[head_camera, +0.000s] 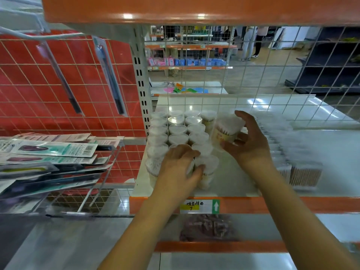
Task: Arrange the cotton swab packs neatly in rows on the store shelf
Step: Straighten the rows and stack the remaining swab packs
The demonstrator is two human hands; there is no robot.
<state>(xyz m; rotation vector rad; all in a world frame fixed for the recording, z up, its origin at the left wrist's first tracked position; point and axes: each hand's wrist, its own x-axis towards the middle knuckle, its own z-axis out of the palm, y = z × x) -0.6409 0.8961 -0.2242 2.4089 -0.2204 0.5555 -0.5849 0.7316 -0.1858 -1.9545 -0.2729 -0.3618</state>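
Several clear heart-shaped cotton swab packs (178, 129) stand in rows at the left end of the white shelf (233, 180). My left hand (180, 164) rests on top of a front-row pack (207, 168), fingers curled over it. Tilted above the shelf to the right of the rows is another cotton swab pack (227, 131), and my right hand (248, 141) grips it from the side. A blurred row of flat swab packs (292, 152) lies at the right.
A wire mesh panel (253, 75) backs the shelf. An orange shelf (194, 8) hangs overhead. At left, a wire basket (48, 158) holds flat carded packages. A price label (199, 206) sits on the orange shelf edge. People stand far back in the aisle.
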